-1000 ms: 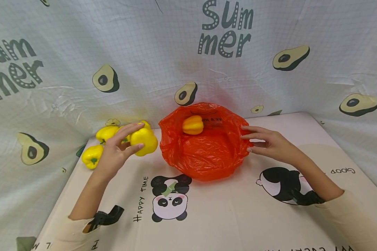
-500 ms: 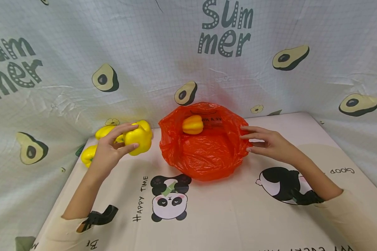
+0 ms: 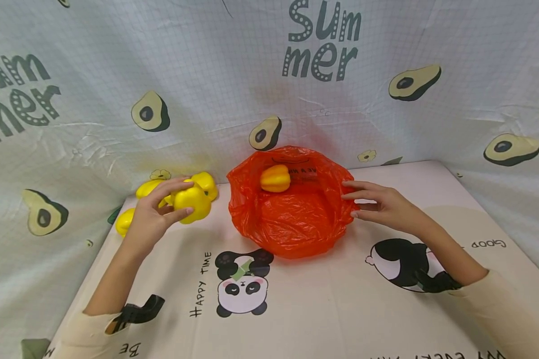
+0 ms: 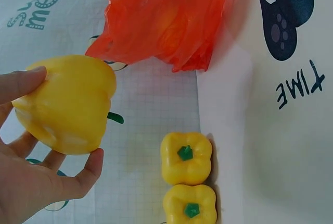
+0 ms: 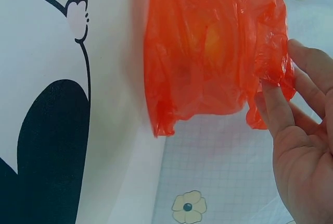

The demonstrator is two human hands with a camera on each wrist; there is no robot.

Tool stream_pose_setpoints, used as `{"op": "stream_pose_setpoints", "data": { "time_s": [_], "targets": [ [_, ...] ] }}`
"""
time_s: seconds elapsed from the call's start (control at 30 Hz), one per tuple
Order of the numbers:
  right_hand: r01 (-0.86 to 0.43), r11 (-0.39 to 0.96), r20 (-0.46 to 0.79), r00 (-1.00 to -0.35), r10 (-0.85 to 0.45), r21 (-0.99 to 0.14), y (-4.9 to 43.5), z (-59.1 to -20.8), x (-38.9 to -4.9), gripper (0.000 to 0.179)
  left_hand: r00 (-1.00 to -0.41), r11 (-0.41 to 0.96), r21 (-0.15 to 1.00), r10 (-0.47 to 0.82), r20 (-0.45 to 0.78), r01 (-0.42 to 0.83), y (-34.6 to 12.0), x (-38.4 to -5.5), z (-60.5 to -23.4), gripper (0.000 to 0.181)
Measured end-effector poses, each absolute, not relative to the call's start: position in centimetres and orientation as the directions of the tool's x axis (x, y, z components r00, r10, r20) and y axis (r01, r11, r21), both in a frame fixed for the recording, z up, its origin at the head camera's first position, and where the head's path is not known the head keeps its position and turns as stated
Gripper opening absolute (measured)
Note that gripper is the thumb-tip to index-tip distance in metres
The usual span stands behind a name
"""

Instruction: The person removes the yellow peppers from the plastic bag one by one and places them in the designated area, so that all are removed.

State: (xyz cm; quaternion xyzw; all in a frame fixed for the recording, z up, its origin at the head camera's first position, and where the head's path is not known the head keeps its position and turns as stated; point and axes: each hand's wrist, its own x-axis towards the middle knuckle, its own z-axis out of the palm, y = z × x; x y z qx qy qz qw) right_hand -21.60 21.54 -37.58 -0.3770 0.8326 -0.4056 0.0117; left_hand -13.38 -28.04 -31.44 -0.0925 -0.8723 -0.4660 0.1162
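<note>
My left hand (image 3: 150, 212) holds a yellow bell pepper (image 3: 193, 204) above the table, left of a red plastic bag (image 3: 292, 224). In the left wrist view the thumb and fingers are round this pepper (image 4: 67, 107), its green stem turned toward the right. The bag stands with its wide mouth toward the head camera, and an orange-yellow bell pepper (image 3: 275, 178) lies inside near the back. My right hand (image 3: 384, 207) is at the bag's right rim. The right wrist view shows its fingertips pinching the edge of the thin red film (image 5: 268, 57).
More yellow bell peppers, partly hidden behind the left hand, lie at the table's back left, among them one at the far edge (image 3: 149, 188) and one farther left (image 3: 125, 222). The table (image 3: 305, 309) has printed pandas. A patterned sheet (image 3: 215, 75) hangs behind.
My left hand has moved left, carrying its yellow bell pepper farther from the bag and turning it a little. The right hand and the bag have stayed in place.
</note>
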Motion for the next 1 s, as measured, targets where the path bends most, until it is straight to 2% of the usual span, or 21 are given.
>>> {"op": "stream_pose_setpoints", "data": {
  "time_s": [0.3,1.0],
  "targets": [
    [-0.619,0.396,0.291,-0.721,-0.628,-0.678,21.65,-37.85,-21.58,0.044,-0.971,0.566,0.796,0.033,0.237,0.213,-28.45,-13.0,-31.59,0.048],
    [-0.581,0.424,0.264,-0.754,-0.602,-0.695,21.46,-38.06,-21.81,0.047,-0.974,0.593,0.779,0.042,0.224,0.205,-28.85,-12.97,-31.89,0.049]
  ]
}}
